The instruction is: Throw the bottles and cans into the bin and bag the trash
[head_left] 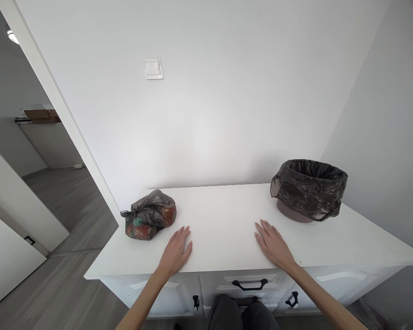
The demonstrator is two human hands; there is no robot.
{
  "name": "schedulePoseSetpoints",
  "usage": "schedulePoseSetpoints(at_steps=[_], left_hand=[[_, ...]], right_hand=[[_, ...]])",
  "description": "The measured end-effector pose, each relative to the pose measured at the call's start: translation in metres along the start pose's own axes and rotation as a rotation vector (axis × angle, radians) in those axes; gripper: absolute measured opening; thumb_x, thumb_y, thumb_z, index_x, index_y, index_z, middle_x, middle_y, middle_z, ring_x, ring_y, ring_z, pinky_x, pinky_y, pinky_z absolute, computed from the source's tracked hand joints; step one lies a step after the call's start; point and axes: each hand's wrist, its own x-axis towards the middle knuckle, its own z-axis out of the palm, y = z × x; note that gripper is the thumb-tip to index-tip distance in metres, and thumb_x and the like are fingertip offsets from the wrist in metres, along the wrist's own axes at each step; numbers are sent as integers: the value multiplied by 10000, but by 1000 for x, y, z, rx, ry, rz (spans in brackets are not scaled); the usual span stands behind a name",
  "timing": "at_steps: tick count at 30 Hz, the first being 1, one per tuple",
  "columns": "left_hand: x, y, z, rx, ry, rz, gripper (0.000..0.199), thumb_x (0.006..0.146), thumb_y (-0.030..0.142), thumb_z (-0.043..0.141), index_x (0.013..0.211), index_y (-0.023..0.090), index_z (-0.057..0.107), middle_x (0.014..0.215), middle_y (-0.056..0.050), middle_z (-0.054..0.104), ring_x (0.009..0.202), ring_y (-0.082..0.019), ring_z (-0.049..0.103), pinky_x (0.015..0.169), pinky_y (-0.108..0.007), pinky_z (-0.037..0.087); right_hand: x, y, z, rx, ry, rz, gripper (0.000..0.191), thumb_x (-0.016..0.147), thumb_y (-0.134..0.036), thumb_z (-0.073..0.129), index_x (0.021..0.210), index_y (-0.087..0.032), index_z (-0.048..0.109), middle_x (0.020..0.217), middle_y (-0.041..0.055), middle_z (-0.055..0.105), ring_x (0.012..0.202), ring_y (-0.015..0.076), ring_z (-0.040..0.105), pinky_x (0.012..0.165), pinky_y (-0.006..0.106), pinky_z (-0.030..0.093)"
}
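Note:
My left hand lies flat on the white countertop, fingers stretched out and holding nothing. Just beyond it sits a knotted dark plastic bag, see-through enough to show red and green items inside that I cannot make out. Palm down on the same top rests my right hand, its fingers slightly spread and nothing in them. Behind and to the right of that hand stands a bin with a brownish base. A black bin liner is folded over its rim; its bottom is hidden.
Below the countertop are white cabinet doors and drawers with black handles. A white wall rises behind, bearing a light switch. On the left a doorway opens onto a grey floor, with cardboard boxes farther off.

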Motion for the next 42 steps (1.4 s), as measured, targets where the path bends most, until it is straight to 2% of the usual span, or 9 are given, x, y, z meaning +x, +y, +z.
schedulePoseSetpoints(at_steps=[8, 23, 36, 39, 42], left_hand=[[0, -1, 2, 19, 4, 3, 441, 1035, 411, 413, 1448, 265, 466, 1579, -59, 509, 1505, -257, 406, 1253, -507, 340], [-3, 0, 3, 53, 16, 9, 406, 1036, 374, 415, 1415, 248, 489, 1565, -60, 527, 1499, -239, 417, 1251, -485, 360], [-1, 7, -1, 74, 11, 21, 410, 1037, 357, 422, 1420, 220, 477, 1545, -89, 546, 1485, -259, 439, 1233, -512, 380], [-5, 11, -8, 81, 30, 38, 448, 1030, 347, 440, 1456, 209, 441, 1546, -116, 538, 1444, -265, 492, 1189, -496, 435], [-9, 9, -33, 110, 79, 169, 418, 1013, 308, 475, 1426, 242, 478, 1510, -102, 569, 1370, -254, 556, 1145, -462, 465]], right_hand=[[-2, -2, -2, -14, -4, 2, 677, 1060, -520, 213, 1584, -141, 415, 1686, 106, 310, 1569, 248, 263, 1299, 457, 198], [-3, 3, 9, -54, 51, -14, 642, 1063, -484, 244, 1569, -142, 443, 1666, 101, 357, 1554, 246, 301, 1289, 452, 232], [-3, 5, 8, -56, 49, -9, 643, 1062, -486, 245, 1564, -142, 451, 1668, 101, 352, 1556, 242, 296, 1290, 449, 228], [-3, 4, 6, -55, 39, -5, 645, 1061, -484, 239, 1566, -142, 447, 1665, 98, 360, 1558, 238, 292, 1292, 444, 220], [-3, 3, 5, -51, 28, -2, 643, 1064, -482, 226, 1567, -148, 444, 1667, 95, 357, 1554, 235, 301, 1290, 443, 224]])
